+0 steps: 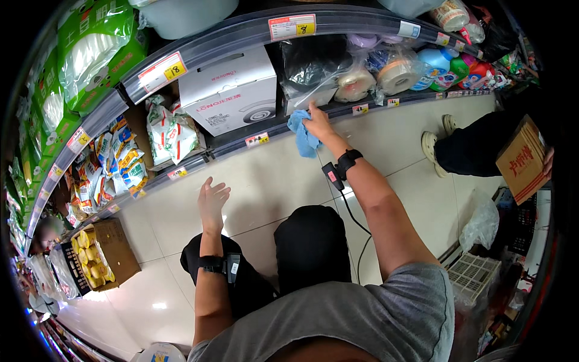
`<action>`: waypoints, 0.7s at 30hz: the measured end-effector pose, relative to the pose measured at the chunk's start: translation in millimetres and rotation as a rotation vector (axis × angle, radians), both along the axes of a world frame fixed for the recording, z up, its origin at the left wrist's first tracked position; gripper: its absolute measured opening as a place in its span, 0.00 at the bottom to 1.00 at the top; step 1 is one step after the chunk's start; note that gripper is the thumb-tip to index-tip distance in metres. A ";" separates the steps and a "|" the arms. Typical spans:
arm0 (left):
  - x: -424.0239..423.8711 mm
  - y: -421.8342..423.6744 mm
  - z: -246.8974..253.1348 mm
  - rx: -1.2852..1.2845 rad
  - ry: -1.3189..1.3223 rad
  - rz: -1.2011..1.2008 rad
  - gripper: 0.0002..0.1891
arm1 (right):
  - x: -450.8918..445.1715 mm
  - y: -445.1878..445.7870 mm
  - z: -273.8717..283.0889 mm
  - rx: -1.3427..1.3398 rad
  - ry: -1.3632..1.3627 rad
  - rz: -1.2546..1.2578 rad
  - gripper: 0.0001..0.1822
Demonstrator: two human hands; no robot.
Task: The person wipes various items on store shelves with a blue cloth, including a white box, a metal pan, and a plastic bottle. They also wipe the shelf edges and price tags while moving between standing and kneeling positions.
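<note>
A light-blue cloth [306, 140] hangs from my right hand [320, 124], which is at the front edge of the bottom shelf [294, 118]. The fingertips are close to a pale box [310, 100] with a plastic-wrapped black item [312, 59] above it; whether they touch the box is unclear. Left of that stands a white electric kettle carton [230, 95]. My left hand [213, 199] is raised above the floor near my knee, fingers apart and holding nothing. Both wrists wear black straps with small devices, and a cable [350, 210] runs from the right one.
Bagged goods [174, 131] and detergent bottles [432, 65] share the low shelf. At left, a carton of yellow-topped containers [95, 260] sits by the shelf. A person with a cardboard box [522, 160] stands at right, near a white plastic crate [475, 276].
</note>
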State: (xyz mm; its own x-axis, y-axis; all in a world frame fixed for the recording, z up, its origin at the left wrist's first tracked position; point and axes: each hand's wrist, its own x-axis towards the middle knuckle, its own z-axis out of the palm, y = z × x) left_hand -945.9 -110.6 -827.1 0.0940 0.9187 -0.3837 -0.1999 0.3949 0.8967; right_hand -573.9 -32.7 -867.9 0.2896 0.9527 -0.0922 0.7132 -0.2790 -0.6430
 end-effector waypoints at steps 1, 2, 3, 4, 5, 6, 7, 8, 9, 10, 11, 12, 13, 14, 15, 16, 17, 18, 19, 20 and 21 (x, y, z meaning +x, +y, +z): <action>1.1 -2.6 -1.1 0.002 0.016 -0.001 0.30 | -6.0 0.0 0.7 0.020 -0.041 -0.017 0.37; 1.7 -6.1 -1.9 0.004 0.032 -0.003 0.30 | -8.3 0.2 0.0 0.041 -0.081 -0.035 0.36; 3.1 -7.7 -0.8 0.008 0.048 -0.007 0.30 | -6.1 2.1 -3.6 0.068 -0.050 -0.034 0.36; 5.0 -7.9 0.0 0.013 0.054 -0.014 0.31 | -3.2 5.3 -8.8 0.095 -0.018 -0.035 0.36; 6.9 -7.9 0.7 0.019 0.060 -0.021 0.31 | 0.0 8.8 -12.4 0.122 0.014 -0.036 0.36; 8.5 -9.3 1.5 0.019 0.068 -0.028 0.31 | 1.6 12.4 -13.4 0.130 0.036 -0.030 0.34; 8.5 -9.1 1.0 0.023 0.079 -0.025 0.31 | 3.0 16.9 -14.2 0.138 0.059 -0.026 0.33; 7.4 -7.8 -0.1 0.026 0.090 -0.024 0.32 | 4.7 18.1 -15.5 0.146 0.081 -0.024 0.32; 9.0 -8.6 -0.1 0.027 0.095 -0.017 0.32 | 6.0 15.1 -12.0 0.143 0.112 -0.004 0.30; 10.8 -10.0 -0.3 0.020 0.092 -0.008 0.29 | 6.7 10.1 -7.7 0.141 0.143 0.016 0.28; 12.2 -11.2 -0.2 0.012 0.089 0.000 0.27 | 6.6 3.9 -5.8 0.139 0.174 0.034 0.26; 14.7 -11.0 1.7 0.008 0.083 0.006 0.24 | 8.3 -6.9 -5.3 0.202 0.173 -0.051 0.24; 16.6 -11.1 3.5 0.020 0.083 0.000 0.24 | 11.4 -20.8 -5.9 0.263 0.174 -0.132 0.21; 18.5 -11.2 5.4 0.031 0.083 -0.006 0.24 | 17.7 -29.7 -6.3 0.325 0.174 -0.213 0.19; 19.2 -12.9 6.0 0.039 0.087 -0.009 0.24 | 28.0 -33.9 -2.6 0.419 0.141 -0.281 0.17; 18.1 -14.4 3.8 0.032 0.091 -0.004 0.24 | 39.1 -37.6 5.1 0.509 0.109 -0.347 0.16; 16.4 -15.0 1.1 0.024 0.095 0.002 0.24 | 44.3 -37.2 11.5 0.598 0.077 -0.413 0.15; 16.6 -13.8 -0.3 0.021 0.097 -0.001 0.25 | 47.1 -32.8 17.3 0.649 0.023 -0.352 0.16; 17.2 -14.0 0.9 0.016 0.093 -0.001 0.24 | 49.2 -25.5 22.8 0.700 -0.030 -0.289 0.16; 17.4 -14.7 2.1 0.011 0.090 0.000 0.24 | 49.7 -19.9 24.3 0.751 -0.082 -0.224 0.16; 18.3 -13.4 3.9 0.010 0.084 -0.005 0.24 | 49.0 -17.7 10.9 0.658 -0.169 -0.156 0.17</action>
State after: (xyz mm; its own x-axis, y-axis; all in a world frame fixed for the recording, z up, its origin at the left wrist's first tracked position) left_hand -927.5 -124.0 -823.3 0.0665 0.9219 -0.3817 -0.1218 0.3871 0.9139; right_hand -525.0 -50.5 -857.0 0.3868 0.7413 0.5485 0.8018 0.0234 -0.5971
